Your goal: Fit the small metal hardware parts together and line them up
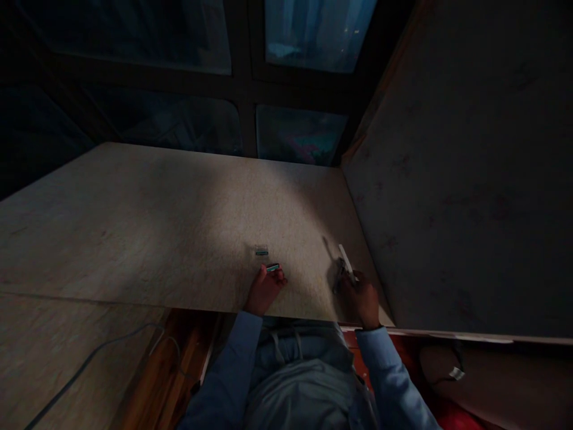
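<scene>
Between the fingertips of my left hand (265, 291) is a small dark razor cartridge (273, 267) with a teal strip. Just beyond it on the tabletop lies a see-through piece with a similar teal strip (262, 251), apart from my fingers. My right hand (364, 300), closed and near the table's right side, grips a slim white stick-like object (345, 260) that points up and away from me. Something dark shows beside that stick; shadow hides its shape. The lower end of the stick is covered by my fingers.
The pale speckled tabletop (156, 221) meets a wall panel (461, 197) on the right and a dark-framed window (308, 134) at the back. A grey cable (102, 345) runs over the lower surface at left. Wooden furniture (156, 370) stands below the front edge.
</scene>
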### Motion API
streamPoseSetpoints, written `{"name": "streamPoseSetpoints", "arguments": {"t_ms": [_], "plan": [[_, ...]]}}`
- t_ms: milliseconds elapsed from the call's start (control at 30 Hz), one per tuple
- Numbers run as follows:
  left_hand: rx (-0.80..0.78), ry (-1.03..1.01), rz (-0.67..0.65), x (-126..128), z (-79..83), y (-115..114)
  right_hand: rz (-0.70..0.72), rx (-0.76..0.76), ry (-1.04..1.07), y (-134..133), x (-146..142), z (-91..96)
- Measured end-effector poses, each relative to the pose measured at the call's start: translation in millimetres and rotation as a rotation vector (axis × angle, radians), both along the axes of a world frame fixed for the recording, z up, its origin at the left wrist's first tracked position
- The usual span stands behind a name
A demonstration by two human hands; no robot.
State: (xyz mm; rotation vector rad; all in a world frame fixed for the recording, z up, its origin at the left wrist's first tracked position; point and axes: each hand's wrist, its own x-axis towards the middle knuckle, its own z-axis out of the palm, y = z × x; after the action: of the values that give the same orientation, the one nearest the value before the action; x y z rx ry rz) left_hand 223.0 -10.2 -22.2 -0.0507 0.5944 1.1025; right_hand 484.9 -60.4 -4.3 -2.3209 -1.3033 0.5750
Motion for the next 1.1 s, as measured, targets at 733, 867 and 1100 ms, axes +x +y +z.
{"name": "streamPoseSetpoints", "arguments": {"t_ms": [733,867,1100], "plan": [[0.287,0.045,-0.066,2,-17.6,-9,0.395,0.291,0.543,-3,-83,27.3],[0.461,0.105,-0.21,3,-13.7,-15,0.617,0.303,0.576,8,-107,30.5],[0.456,0.141,-0.25,5,-15.6,-16,0.687,0.333,0.432,18,-111,30.3]]}}
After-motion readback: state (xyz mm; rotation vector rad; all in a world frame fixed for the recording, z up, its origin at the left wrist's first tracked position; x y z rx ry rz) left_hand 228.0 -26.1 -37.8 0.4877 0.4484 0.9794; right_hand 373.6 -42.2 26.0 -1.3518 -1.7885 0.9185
